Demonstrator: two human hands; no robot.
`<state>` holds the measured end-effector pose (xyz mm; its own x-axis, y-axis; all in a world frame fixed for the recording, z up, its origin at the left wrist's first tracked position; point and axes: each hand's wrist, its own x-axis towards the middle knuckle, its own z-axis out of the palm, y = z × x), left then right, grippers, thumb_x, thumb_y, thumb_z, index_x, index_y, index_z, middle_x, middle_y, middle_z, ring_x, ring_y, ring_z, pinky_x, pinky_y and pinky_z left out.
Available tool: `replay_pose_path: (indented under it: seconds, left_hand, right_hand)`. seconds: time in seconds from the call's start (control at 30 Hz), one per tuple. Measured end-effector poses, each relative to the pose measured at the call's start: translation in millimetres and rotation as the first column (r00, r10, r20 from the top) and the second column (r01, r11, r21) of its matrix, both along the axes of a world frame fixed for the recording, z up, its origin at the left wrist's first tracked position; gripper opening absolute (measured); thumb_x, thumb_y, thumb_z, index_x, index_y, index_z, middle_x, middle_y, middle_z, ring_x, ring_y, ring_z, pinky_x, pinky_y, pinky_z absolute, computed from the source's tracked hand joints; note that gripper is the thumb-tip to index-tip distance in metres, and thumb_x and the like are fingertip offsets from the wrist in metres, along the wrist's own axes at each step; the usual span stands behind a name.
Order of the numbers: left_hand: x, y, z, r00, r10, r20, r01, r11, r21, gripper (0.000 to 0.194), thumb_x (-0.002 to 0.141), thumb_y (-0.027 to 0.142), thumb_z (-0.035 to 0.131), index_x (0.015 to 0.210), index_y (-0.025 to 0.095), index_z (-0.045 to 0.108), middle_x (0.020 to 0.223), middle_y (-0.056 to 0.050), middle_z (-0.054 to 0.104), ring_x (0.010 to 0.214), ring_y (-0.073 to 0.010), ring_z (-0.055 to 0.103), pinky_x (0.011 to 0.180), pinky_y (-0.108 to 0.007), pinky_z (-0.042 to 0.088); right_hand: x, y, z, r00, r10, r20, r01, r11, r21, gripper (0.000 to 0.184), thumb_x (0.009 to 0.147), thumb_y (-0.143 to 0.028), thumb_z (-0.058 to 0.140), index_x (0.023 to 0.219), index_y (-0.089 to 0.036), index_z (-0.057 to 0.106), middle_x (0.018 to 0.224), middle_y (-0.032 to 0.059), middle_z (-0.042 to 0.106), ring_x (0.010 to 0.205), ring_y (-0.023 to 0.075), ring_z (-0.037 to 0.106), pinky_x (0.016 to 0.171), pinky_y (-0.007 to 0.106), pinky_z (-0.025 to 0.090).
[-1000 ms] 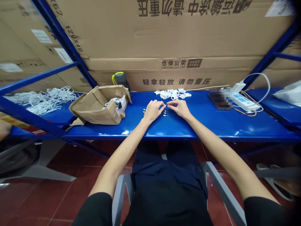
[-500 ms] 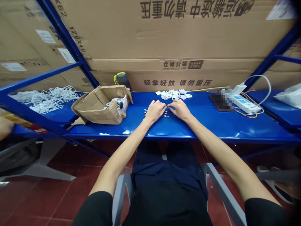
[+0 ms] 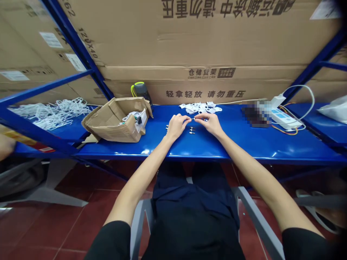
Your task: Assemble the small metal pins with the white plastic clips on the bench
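Near edge of glossy blue steel shelf (image 3: 244, 146) under both hands. Left hand (image 3: 176, 127) and right hand (image 3: 210, 124) close together at centre, fingertips (image 3: 195, 118) pinched narrow on tiny silver-and-white pin (image 3: 192, 118), apparently held by both, too small to be sure. Short metal pins (image 3: 192, 130) lying just below. Beyond, heap of white plastic clips (image 3: 200, 107). Left of hands, open brown cardboard box (image 3: 116, 121); far upper left, tangled white plastic loops (image 3: 54, 112).
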<state>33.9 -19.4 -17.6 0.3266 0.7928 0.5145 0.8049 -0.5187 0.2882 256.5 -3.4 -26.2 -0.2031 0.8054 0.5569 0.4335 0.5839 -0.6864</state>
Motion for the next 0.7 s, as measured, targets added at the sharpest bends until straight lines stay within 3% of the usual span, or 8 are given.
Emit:
replay_pose_path:
  seconds: [0.27, 0.7]
  left_hand:
    - [-3.9, 2.8, -2.5, 1.0, -0.02, -0.006, 0.02, 1.0, -0.006, 0.028, 0.113, 0.039, 0.058, 0.116, 0.028, 0.084, 0.11, -0.005, 0.083, 0.104, -0.0253, 0.069, 0.101, -0.041, 0.049]
    - [-4.3, 4.1, -5.1, 0.991, -0.083, -0.103, 0.082, 0.997, -0.01, 0.033, 0.114, 0.04, 0.054, 0.124, 0.028, 0.084, 0.106, -0.009, 0.079, 0.102, -0.0254, 0.069, 0.097, -0.042, 0.05]
  right_hand:
    - [0.3, -1.8, 1.7, 0.999, 0.041, -0.017, -0.042, 0.997, -0.059, 0.029, 0.09, -0.052, 0.079, 0.09, -0.023, 0.086, 0.095, 0.0072, 0.085, 0.088, 0.0266, 0.075, 0.081, 0.039, 0.057]
    - [-1.9, -4.2, -0.8, 0.992, 0.053, 0.115, -0.049, 0.998, -0.037, 0.029, 0.094, -0.05, 0.073, 0.095, -0.024, 0.086, 0.095, 0.005, 0.085, 0.079, 0.0226, 0.069, 0.077, 0.036, 0.056]
